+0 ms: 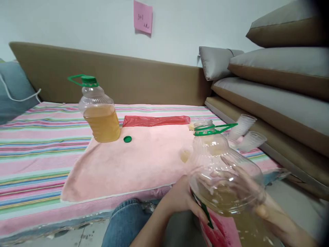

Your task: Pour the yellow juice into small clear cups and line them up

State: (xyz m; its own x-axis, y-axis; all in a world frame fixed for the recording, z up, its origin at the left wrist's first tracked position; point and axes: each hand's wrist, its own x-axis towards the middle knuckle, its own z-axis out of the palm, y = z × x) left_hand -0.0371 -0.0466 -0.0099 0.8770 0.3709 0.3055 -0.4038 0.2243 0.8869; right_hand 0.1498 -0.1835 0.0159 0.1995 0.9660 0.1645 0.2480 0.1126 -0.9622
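Close in front of me, a large clear plastic jug [226, 151] of yellowish liquid stands uncapped, with a green collar and handle loop at its neck. My left hand [183, 195] grips its near left side, thumb over the red and pink label. On the far right side, my right hand [266, 209] is wrapped around it, its fingers partly visible through the plastic. A green cap [127, 139] lies on the pink towel [133, 164]. At left stands a second jug [102, 120], capped in green and partly filled with amber liquid. A small clear cup [185, 155] with yellowish contents sits beside the held jug.
A folded red plastic bag [156, 120] lies along the towel's far edge. Stacked clear cups [243, 125] rest at the right, on the striped sheet [38, 161]. Large cushions [277, 92] pile up on the right, and a brown backrest [128, 79] runs along the wall.
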